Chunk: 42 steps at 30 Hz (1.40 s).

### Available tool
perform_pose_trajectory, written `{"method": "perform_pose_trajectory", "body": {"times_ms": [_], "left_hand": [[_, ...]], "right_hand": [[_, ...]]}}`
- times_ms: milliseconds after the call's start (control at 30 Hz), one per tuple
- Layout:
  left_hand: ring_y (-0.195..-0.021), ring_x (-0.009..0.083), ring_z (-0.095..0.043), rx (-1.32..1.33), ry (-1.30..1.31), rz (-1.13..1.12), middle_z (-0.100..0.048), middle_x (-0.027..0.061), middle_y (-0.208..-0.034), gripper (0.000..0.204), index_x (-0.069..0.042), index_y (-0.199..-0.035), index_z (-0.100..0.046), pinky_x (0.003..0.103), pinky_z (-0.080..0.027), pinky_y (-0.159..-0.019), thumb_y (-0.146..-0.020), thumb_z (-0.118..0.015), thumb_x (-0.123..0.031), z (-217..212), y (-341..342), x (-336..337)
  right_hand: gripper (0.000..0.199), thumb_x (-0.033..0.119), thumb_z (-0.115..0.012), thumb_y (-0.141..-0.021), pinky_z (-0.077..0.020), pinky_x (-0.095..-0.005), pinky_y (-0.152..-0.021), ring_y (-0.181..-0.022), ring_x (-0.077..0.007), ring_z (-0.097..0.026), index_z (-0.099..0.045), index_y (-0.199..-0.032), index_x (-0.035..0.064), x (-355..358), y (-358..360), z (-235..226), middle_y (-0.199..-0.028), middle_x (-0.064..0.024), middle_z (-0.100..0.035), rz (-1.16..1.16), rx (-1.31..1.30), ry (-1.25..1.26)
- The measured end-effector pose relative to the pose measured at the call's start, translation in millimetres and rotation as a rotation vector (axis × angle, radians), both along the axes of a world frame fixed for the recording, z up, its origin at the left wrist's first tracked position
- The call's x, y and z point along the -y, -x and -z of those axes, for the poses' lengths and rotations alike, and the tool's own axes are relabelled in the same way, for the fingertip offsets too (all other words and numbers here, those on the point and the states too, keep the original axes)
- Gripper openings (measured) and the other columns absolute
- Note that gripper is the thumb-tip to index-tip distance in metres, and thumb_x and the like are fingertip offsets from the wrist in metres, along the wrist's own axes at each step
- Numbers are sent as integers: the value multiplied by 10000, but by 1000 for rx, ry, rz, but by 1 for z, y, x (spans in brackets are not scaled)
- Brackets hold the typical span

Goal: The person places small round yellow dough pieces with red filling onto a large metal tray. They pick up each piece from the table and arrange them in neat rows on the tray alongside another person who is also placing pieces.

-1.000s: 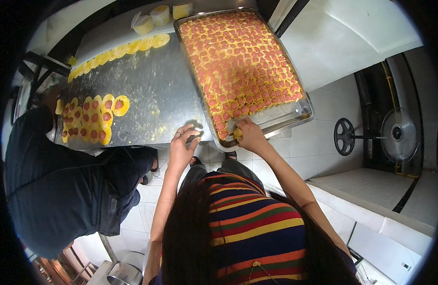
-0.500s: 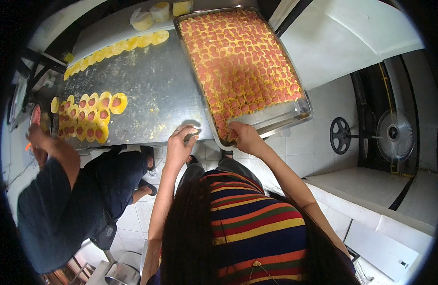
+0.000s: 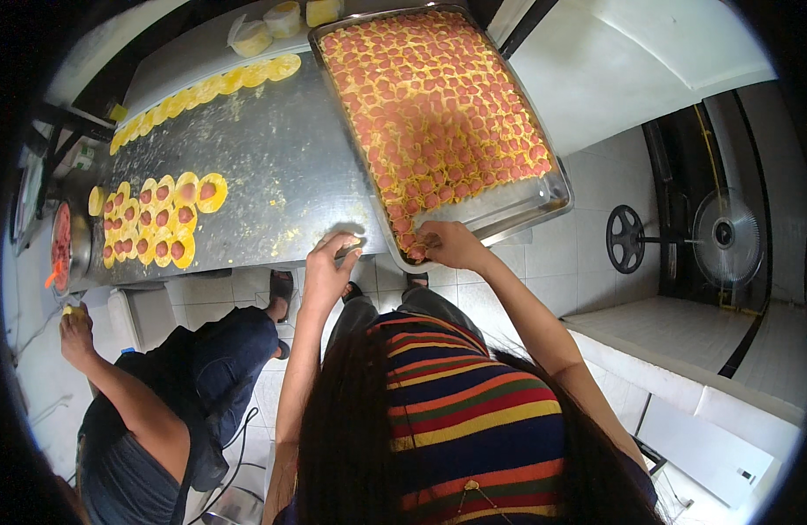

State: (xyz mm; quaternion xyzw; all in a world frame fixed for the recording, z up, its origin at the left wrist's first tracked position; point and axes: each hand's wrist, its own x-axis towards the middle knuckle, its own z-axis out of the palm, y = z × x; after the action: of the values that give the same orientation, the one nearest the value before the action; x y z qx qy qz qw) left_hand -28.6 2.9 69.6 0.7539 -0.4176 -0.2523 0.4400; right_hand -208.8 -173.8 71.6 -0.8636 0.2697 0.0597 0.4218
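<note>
My right hand [image 3: 451,245] pinches a small open-topped dumpling [image 3: 416,254] with pink filling at the near left corner of a large metal tray [image 3: 517,207]. Rows of similar dumplings [image 3: 438,114] fill most of that tray, packed side by side. Bare metal shows along its near right part. At the front edge of the dark metal table [image 3: 263,192], my left hand [image 3: 331,267] hovers with curled fingers, thumb and forefinger apart. Pale specks show on its fingertips. Farther left lie round yellow wrappers topped with pink filling [image 3: 163,217].
Overlapping plain yellow wrappers [image 3: 206,90] line the table's back edge, near wrapped yellow stacks [image 3: 250,37]. A bowl of pink filling [image 3: 62,232] with an orange utensil stands at far left. Beside me, a co-worker's hand [image 3: 75,332] holds something small and yellowish. A fan [image 3: 724,234] stands right.
The co-worker has leaned back from the table, hand now lower and away from the bowl. My right hand stays at the tray corner; my left hand has barely moved. The view has shifted slightly.
</note>
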Motion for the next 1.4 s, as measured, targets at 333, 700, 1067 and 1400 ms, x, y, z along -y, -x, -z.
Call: {"method": "perform_pose_trajectory", "body": {"times_ms": [333,700,1067,1400], "left_hand": [[-826,273,-632,-49,-25,13,-649,134,-946,201,-11,-942,-644,328,-485,-751,-758,-682,-84,0,8,0],[-893,245,-630,153,-5,69,-569,152,-1115,179,-1,-949,-637,313,-530,-779,-777,-659,-48,1,23,23],[-888,282,-624,16,-24,54,-581,153,-1071,168,-5,-916,-638,334,-517,-772,-760,-665,-59,-10,27,27],[-895,233,-632,92,-46,80,-572,138,-1093,162,13,-944,-631,311,-538,-764,-791,-650,-37,-2,17,18]], "right_hand": [[275,138,-616,-688,-486,-420,-751,-835,-356,-616,-637,-943,37,6,6,14,-882,-184,-645,33,45,-102],[268,88,-588,-755,-495,-324,-766,-845,-268,-643,-642,-1008,19,24,4,21,-928,-149,-663,68,15,-218],[215,176,-683,-679,-494,-369,-690,-735,-277,-636,-704,-880,101,12,-3,39,-784,-123,-666,206,144,-20],[186,154,-712,-663,-491,-325,-662,-721,-232,-644,-695,-834,84,9,-3,25,-772,-96,-669,175,68,28]]}}
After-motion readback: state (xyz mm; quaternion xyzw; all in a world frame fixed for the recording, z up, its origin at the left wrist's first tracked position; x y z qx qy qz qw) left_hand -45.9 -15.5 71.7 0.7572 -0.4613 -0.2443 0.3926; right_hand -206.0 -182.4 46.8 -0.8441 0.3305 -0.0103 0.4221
